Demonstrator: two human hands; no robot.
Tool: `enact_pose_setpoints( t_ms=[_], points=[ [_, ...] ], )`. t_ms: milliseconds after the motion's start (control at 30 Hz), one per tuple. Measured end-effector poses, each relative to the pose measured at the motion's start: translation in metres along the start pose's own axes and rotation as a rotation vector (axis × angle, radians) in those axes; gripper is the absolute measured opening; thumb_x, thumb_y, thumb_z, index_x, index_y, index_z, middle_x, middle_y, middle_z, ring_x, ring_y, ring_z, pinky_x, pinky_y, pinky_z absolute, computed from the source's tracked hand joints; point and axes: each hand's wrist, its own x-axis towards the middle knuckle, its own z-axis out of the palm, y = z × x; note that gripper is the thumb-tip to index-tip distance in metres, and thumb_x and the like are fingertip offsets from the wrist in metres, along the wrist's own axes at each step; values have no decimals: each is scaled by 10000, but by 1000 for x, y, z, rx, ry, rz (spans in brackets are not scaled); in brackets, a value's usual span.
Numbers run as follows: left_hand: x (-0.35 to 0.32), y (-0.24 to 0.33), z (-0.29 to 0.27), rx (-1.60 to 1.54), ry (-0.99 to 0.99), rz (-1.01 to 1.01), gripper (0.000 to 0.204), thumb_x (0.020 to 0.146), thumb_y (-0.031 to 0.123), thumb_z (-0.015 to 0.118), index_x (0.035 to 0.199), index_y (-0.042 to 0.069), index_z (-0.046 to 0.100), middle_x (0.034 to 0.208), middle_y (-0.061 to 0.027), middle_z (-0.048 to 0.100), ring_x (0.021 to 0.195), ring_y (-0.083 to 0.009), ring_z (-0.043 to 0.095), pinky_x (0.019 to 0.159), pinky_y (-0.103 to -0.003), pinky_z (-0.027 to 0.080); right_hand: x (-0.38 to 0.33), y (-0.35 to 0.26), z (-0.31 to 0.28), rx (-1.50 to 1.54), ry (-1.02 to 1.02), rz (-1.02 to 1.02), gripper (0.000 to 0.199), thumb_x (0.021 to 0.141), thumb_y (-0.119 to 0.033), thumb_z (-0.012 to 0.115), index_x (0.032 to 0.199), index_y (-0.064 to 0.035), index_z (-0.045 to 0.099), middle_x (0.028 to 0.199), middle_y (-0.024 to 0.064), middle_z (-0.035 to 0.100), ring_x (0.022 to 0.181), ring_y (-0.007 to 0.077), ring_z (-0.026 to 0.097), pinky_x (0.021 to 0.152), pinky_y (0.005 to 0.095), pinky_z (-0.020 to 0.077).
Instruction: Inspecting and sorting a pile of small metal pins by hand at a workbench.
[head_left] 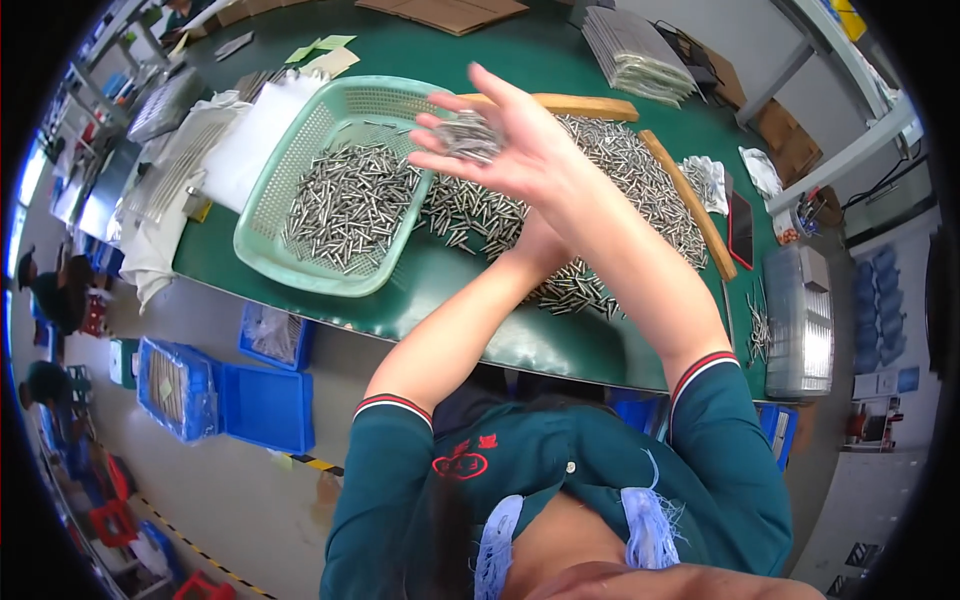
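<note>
My right hand (525, 150) is raised over the right rim of a pale green plastic basket (262, 225), its fingers spread. A blurred bunch of small metal pins (470, 137) is at its fingers; whether they rest on them or are falling off is unclear. More metal pins (350, 205) lie heaped in the basket. Under my right forearm, my left hand (540, 245) is at the edge of a wide pile of the same pins (640, 185) on the green table (440, 300). Its fingers are hidden.
Wooden strips (690, 205) border the pile at the back and right. Right of them are a white glove (715, 175), a red-edged dark phone-like slab (740, 230) and clear plastic trays (800, 320). A stack of grey trays (635, 55) stands at the back. Blue bins (265, 405) are on the floor at left.
</note>
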Motion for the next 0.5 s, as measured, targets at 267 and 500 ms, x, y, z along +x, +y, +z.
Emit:
enact_pose_setpoints(
  t_ms=[267,500],
  points=[
    [6,27,-5,294,53,-8,416,781,286,566,1116,45,508,1187,-175,501,1090,-316,470,836,-403,414,12,-5,19,-629,-157,-168,625,855,-371,534,1282,33,323,1337,215,290,1236,308,322,963,450,352],
    [15,18,-38,1033,-25,-342,301,742,196,571,1009,56,569,987,-157,564,946,-308,537,814,-395,449,-62,-9,-88,-1769,63,-662,668,778,-292,638,1294,0,330,1299,171,384,1214,264,369,989,368,328]
  ],
)
